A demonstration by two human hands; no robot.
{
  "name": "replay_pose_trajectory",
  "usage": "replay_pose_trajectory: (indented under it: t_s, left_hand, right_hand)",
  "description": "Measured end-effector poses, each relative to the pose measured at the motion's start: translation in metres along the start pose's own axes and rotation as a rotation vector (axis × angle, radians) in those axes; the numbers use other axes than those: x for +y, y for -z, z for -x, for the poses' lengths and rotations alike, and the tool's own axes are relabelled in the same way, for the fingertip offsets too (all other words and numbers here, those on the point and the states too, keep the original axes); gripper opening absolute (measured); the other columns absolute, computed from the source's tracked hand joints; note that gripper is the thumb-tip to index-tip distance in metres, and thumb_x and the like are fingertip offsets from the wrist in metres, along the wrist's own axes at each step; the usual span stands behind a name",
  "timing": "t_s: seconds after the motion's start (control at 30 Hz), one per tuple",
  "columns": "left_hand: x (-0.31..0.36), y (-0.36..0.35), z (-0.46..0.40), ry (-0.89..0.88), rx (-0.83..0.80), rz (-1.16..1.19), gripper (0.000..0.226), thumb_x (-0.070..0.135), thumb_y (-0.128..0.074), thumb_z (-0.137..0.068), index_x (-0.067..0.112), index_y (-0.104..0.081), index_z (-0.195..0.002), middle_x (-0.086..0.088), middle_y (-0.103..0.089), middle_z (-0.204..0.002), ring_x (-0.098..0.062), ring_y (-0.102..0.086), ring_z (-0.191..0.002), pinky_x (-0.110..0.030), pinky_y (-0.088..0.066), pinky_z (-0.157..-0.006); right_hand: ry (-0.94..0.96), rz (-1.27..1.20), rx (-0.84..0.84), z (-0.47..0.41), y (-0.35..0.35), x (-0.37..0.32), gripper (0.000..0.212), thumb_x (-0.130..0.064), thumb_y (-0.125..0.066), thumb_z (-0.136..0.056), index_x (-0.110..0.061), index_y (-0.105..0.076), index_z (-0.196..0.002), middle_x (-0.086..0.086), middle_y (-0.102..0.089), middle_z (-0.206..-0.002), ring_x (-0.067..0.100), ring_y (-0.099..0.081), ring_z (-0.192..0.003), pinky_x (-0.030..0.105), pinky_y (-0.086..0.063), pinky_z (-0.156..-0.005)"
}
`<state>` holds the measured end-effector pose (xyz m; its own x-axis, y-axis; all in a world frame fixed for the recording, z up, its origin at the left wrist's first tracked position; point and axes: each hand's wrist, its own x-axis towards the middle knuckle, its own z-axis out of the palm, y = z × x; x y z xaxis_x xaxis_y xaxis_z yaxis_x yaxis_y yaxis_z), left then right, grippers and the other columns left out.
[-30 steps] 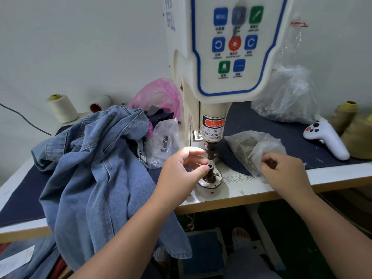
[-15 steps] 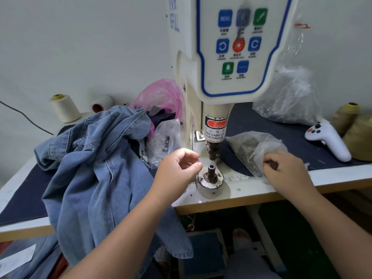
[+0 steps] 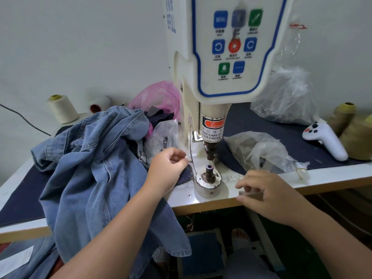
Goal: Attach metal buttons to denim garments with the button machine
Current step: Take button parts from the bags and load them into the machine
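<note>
Your left hand (image 3: 168, 170) is sitting at the heap of denim garments (image 3: 96, 168), just left of the button machine (image 3: 221, 63), with its fingers curled in; whether the fingertips are pinching anything is too small to tell. Your right hand (image 3: 267, 195) is hovering over the front edge of the tabletop (image 3: 332, 174), just right of the lower die (image 3: 209, 179), fingers loosely bent and gripping nothing that shows. The die is standing on the white strip along the front edge, directly under the machine's punch (image 3: 210, 153) (the two are apart, with a clear gap between them). The denim is lying piled on the left half of the tabletop and is hanging over its front edge. A clear plastic bag (image 3: 259, 152) is lying just behind your right hand, near the front edge. Toward the right edge a white controller (image 3: 326, 140) is resting beside olive thread cones (image 3: 354, 129). At the back left corner cream thread cones (image 3: 62, 108) are standing, and a pink bag (image 3: 159, 96) is showing behind the denim.
</note>
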<state>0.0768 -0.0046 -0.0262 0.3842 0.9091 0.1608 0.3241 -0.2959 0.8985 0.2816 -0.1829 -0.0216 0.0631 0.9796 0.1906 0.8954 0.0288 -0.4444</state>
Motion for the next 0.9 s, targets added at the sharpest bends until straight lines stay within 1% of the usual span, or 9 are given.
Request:
replay_pose_trajectory:
  t_s: [0.1,0.17,0.27,0.37,0.5,0.6,0.7,0.8,0.9]
  left_hand:
    - [-0.001,-0.001,-0.001,-0.003,0.003,0.002,0.015,0.013,-0.071,-0.089,0.027,-0.066,-0.085,0.004,-0.067,-0.08,0.012,-0.058,-0.065,-0.002,-0.042,-0.061]
    - [-0.002,-0.001,-0.001,-0.005,-0.002,0.003,0.016,0.013,-0.071,-0.089,0.028,-0.066,-0.085,0.004,-0.067,-0.082,0.012,-0.058,-0.066,-0.003,-0.042,-0.061]
    - [-0.003,0.0,-0.001,-0.006,-0.007,0.01,0.016,0.013,-0.071,-0.089,0.027,-0.066,-0.085,0.005,-0.067,-0.082,0.012,-0.058,-0.066,-0.003,-0.043,-0.061]
    - [-0.005,-0.001,-0.001,-0.01,-0.004,0.022,0.016,0.012,-0.07,-0.089,0.027,-0.066,-0.085,0.005,-0.066,-0.08,0.012,-0.058,-0.065,-0.004,-0.043,-0.06]
    - [-0.006,-0.001,0.0,-0.012,0.0,0.028,0.017,0.012,-0.07,-0.09,0.027,-0.066,-0.085,0.005,-0.066,-0.079,0.011,-0.057,-0.063,-0.005,-0.044,-0.059]
    - [-0.006,-0.001,0.0,-0.007,0.002,0.035,0.016,0.012,-0.069,-0.09,0.027,-0.066,-0.086,0.005,-0.066,-0.08,0.011,-0.057,-0.064,-0.006,-0.045,-0.059]
    - [-0.004,0.0,0.002,-0.001,-0.003,0.045,0.014,0.011,-0.069,-0.09,0.024,-0.067,-0.088,0.003,-0.066,-0.08,0.01,-0.056,-0.062,-0.007,-0.046,-0.059]
    - [0.0,0.001,0.005,0.015,-0.009,0.078,0.014,0.01,-0.068,-0.091,0.024,-0.068,-0.088,0.004,-0.066,-0.081,0.008,-0.057,-0.063,-0.012,-0.046,-0.061]
    - [0.006,0.002,0.012,0.016,-0.032,0.139,0.015,0.008,-0.067,-0.09,0.023,-0.069,-0.088,0.004,-0.069,-0.078,0.006,-0.06,-0.062,-0.013,-0.048,-0.057]
  right_hand:
    - [-0.022,0.026,0.016,-0.002,-0.005,-0.002,0.003,-0.029,-0.071,-0.089,-0.031,-0.073,-0.087,-0.018,-0.059,-0.081,0.001,-0.053,-0.085,0.02,-0.04,-0.077]
    - [-0.041,0.021,0.019,-0.002,-0.008,-0.002,0.008,-0.024,-0.07,-0.089,-0.029,-0.073,-0.083,-0.019,-0.058,-0.08,0.0,-0.053,-0.085,0.015,-0.035,-0.074]
    - [-0.052,0.011,0.01,-0.003,-0.008,-0.003,0.011,-0.021,-0.069,-0.09,-0.028,-0.072,-0.081,-0.02,-0.058,-0.079,-0.002,-0.053,-0.087,0.012,-0.031,-0.075]
    - [-0.069,-0.007,0.024,-0.003,-0.008,-0.003,0.014,-0.018,-0.066,-0.092,-0.025,-0.07,-0.081,-0.017,-0.06,-0.08,-0.001,-0.054,-0.086,0.012,-0.034,-0.075]
    - [-0.109,-0.108,0.134,-0.006,-0.006,-0.011,0.018,-0.014,-0.064,-0.093,-0.025,-0.065,-0.078,-0.014,-0.061,-0.076,0.001,-0.055,-0.085,0.009,-0.036,-0.069]
    - [-0.104,-0.195,0.274,-0.014,-0.006,-0.025,0.018,-0.015,-0.065,-0.092,-0.026,-0.064,-0.078,-0.012,-0.063,-0.075,0.001,-0.057,-0.084,0.006,-0.038,-0.071]
    - [-0.059,-0.278,0.393,-0.025,-0.007,-0.043,0.015,-0.015,-0.065,-0.09,-0.025,-0.066,-0.08,-0.019,-0.065,-0.08,0.001,-0.06,-0.079,0.005,-0.04,-0.068]
    - [-0.065,-0.381,0.454,-0.036,-0.012,-0.054,0.019,-0.01,-0.068,-0.089,-0.027,-0.068,-0.078,-0.021,-0.065,-0.078,0.001,-0.061,-0.072,0.006,-0.041,-0.064]
    - [-0.11,-0.494,0.491,-0.04,-0.017,-0.058,0.025,-0.01,-0.071,-0.087,-0.032,-0.068,-0.076,-0.014,-0.069,-0.077,0.004,-0.064,-0.073,0.009,-0.046,-0.065]
